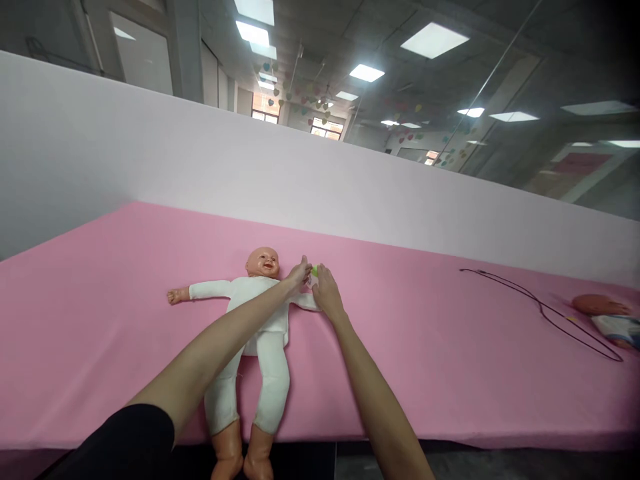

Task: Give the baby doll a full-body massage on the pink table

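A baby doll [260, 313] in a white long-sleeved suit lies on its back on a pink cloth-covered table [100, 333], with plastic head, hands and feet. My left hand [300, 272] reaches across the doll's chest, and my right hand [327, 295] lies just right of it, above the doll's outstretched sleeve [304, 301]. Between their fingertips is a small green object [315, 270], with a small white piece [313, 282] just below it. The hands hide part of both, so I cannot tell which hand holds them.
A second doll [605, 320] in white and blue clothing lies at the right edge of the table. A thin dark cable [540, 310] loops across the cloth near it. A tall white panel [300, 173] runs along the table's far side.
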Motion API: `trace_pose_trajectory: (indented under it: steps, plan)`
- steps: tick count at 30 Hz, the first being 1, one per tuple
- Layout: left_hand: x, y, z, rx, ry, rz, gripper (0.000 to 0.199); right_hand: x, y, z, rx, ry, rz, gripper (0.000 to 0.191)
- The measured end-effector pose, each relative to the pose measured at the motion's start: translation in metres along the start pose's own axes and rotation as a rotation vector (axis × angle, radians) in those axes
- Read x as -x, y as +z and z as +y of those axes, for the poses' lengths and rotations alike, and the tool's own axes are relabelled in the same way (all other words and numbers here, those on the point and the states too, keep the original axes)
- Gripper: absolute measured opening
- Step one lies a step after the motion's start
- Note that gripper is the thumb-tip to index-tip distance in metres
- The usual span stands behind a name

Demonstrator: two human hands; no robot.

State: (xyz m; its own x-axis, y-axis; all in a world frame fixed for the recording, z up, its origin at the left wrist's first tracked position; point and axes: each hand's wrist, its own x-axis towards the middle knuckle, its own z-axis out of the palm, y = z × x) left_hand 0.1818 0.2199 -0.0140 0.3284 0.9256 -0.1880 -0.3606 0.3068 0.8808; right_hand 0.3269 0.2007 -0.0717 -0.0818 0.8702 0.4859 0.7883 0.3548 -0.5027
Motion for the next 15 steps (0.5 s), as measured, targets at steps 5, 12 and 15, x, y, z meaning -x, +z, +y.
trace_pose_trajectory:
  steps: [5,12,15]
  plan:
    - [0.028,0.002,-0.001,-0.028,0.126,-0.056,0.066,0.017,0.004,-0.069,-0.269,0.031,-0.026,0.077]
    - [0.113,-0.013,0.008,-0.131,0.159,-0.112,0.084,0.012,0.001,-0.149,-0.358,-0.097,0.028,0.087]
    - [0.133,-0.030,0.030,0.100,0.205,-0.152,0.095,0.032,0.007,-0.162,-0.366,-0.015,-0.002,0.082]
